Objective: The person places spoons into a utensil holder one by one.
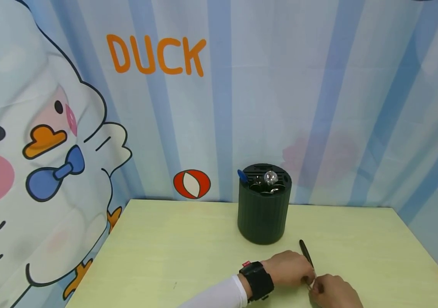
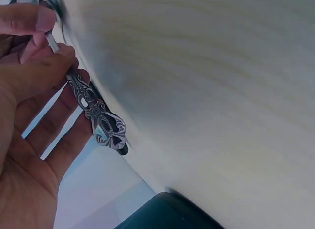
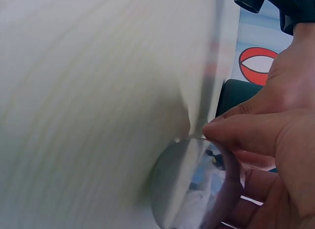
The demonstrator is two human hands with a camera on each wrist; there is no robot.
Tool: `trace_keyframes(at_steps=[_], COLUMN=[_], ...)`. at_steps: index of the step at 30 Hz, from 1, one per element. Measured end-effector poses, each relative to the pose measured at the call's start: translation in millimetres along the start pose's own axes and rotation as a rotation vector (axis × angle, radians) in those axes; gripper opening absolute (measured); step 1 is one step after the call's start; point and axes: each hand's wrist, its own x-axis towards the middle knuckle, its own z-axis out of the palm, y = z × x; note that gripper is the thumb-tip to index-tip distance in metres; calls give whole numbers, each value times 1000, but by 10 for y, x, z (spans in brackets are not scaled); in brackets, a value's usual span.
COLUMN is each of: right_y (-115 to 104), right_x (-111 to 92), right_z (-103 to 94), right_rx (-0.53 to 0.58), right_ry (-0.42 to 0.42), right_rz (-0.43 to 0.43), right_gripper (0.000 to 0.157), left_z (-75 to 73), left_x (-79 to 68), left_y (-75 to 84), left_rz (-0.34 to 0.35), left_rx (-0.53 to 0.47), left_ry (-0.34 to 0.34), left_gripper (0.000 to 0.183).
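Note:
A spoon with an ornate openwork silver handle (image 2: pixel 98 111) and a broad mirror-like bowl (image 3: pixel 192 185) is between my two hands. My left hand (image 1: pixel 289 268) pinches its thin shaft just below the ornate part. At the bowl end my right hand (image 1: pixel 336 293) grips it, fingertips at the rim and other fingers behind the bowl. A slim black handle (image 1: pixel 305 251) runs alongside, pointing away from me beyond my left hand; its lower part is hidden by the hands. In the left wrist view its dark tip (image 2: pixel 123 150) peeks out behind the ornate end.
Beyond my hands stands a dark green ribbed utensil holder (image 1: pixel 262 216) with a slotted top. A blue-ended utensil (image 1: pixel 242 176) and a shiny round silver piece (image 1: pixel 270 177) stick up from it. The pale yellow table (image 1: pixel 172 239) ends at a duck-print curtain (image 1: pixel 257 107).

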Motion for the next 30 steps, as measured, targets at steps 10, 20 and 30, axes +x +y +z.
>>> trace_keyframes(at_steps=[10,20,30], right_y=[-106,-283,-493], right_x=[-28,-50,-38], right_z=[-115,-382,-740], right_rx=[-24,-57,154], right_ry=[60,239,689], right_rz=[-37,-132,-362], right_gripper=[20,12,67], left_z=[-153,-284,-399], left_x=[-133,-295,-487], left_y=[-36,-136,-221], left_rz=[3,12,-59], left_rx=[14,46,-95], left_ry=[62,234,522], left_gripper=[16,10,11])
